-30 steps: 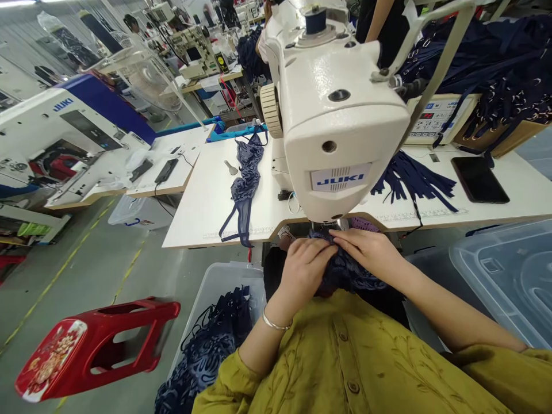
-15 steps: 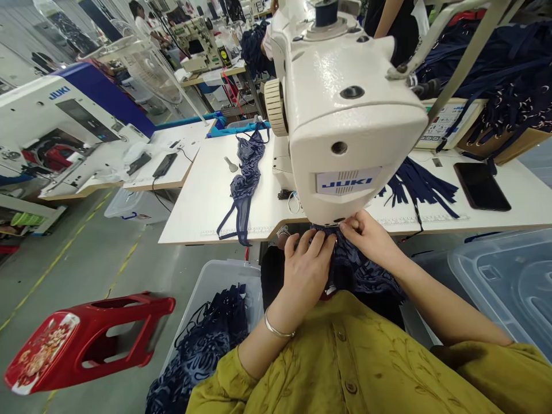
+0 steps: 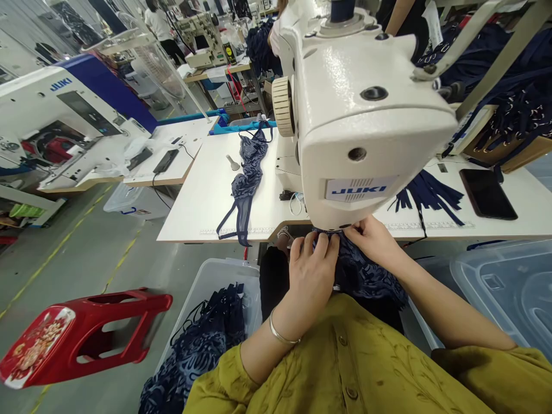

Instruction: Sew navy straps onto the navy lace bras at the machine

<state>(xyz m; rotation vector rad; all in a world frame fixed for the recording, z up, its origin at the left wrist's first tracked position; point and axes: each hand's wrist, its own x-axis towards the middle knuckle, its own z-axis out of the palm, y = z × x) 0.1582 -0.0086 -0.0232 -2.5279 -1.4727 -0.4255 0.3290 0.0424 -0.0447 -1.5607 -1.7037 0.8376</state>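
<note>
The person's green shirt [image 3: 340,356] is nearest, its sleeves pushed up, with a bangle [image 3: 280,334] on the left wrist. The left hand [image 3: 313,270] lies palm down, fingers bent and slightly spread, their tips on the left part of the dark blue cloth [image 3: 366,273]; whether they pinch it or only press on it is unclear. The right hand [image 3: 374,241] has thumb and forefinger drawn together on the cloth's far edge, the other fingers curled in. The cloth sits under the head of the sewing machine [image 3: 371,155], its near part hanging over the lap; the needle is hidden. Low on the left, a clear bin [image 3: 252,287] holds blue garments [image 3: 202,345], with a red stool [image 3: 107,333] lying on its side on the floor beyond; a clear lid [image 3: 509,287] is at the right. On the white table [image 3: 194,201], a blue bra [image 3: 250,167] lies left of the machine beside a small pale tool [image 3: 233,163]. To the right are cut strips [image 3: 431,195], a phone [image 3: 488,194] and, farther back, heaped straps [image 3: 509,115]. Another machine [image 3: 38,115] stands at the far left, and a co-worker [image 3: 161,29] in white stands deeper in the room.
</note>
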